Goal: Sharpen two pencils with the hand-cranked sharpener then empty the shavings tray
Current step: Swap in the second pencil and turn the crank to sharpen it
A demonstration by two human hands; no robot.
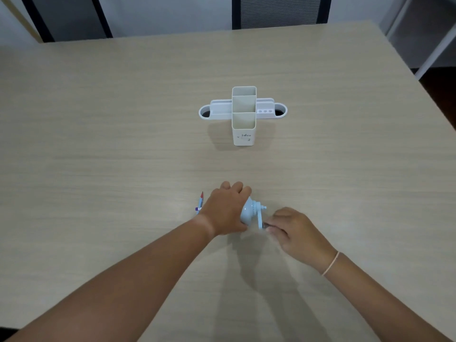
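Observation:
A light blue hand-cranked sharpener (250,212) stands on the wooden table (123,144) near its front middle. My left hand (225,209) grips the sharpener's body from above and hides most of it. My right hand (291,229) pinches the crank's dark handle knob at the lower right of the sharpener. A pencil (200,202) with a red tip lies on the table just left of my left hand, partly hidden by it. A second pencil is not visible.
A white pen holder (243,134) with several compartments stands at the table's middle, in front of a pale flat organiser (269,112). Dark chairs (278,11) stand beyond the far edge.

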